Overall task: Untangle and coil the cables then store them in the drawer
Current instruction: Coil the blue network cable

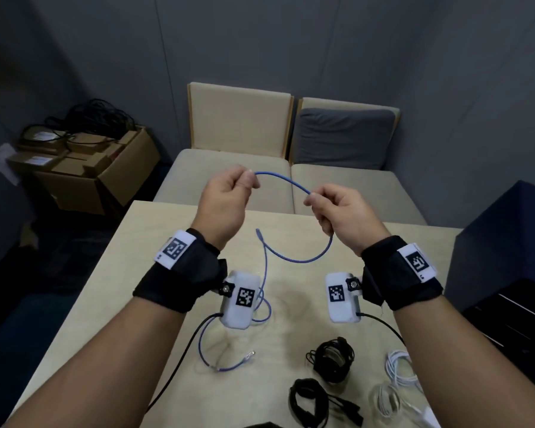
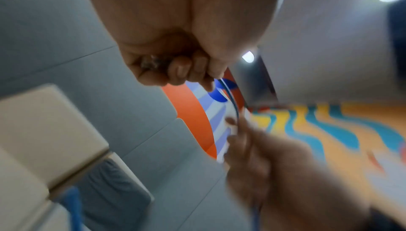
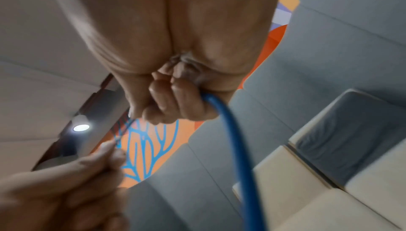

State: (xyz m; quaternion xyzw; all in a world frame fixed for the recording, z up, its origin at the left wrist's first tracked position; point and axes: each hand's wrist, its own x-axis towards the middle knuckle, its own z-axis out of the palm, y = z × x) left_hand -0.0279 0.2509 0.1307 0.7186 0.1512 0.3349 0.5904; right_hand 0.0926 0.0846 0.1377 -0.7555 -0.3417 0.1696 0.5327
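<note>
The left hand [image 1: 226, 196] and right hand [image 1: 340, 211] each pinch the thin blue cable [image 1: 291, 180]; pulling could tighten its slack, seemingly looped on the pale desk [image 1: 136, 257].

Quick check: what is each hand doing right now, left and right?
Left hand: closed, pinching the blue cable.
Right hand: closed, gripping the same blue cable further along.

Counted: one blue cable [image 1: 291, 180]; two black cable coils [image 1: 332, 361] by the near edge of the table [image 1: 291, 304]; white cable [image 1: 399, 369], one bundle or two, undetermined; one cardboard box [image 1: 105, 180]; two cushioned seats [image 1: 238, 118].
</note>
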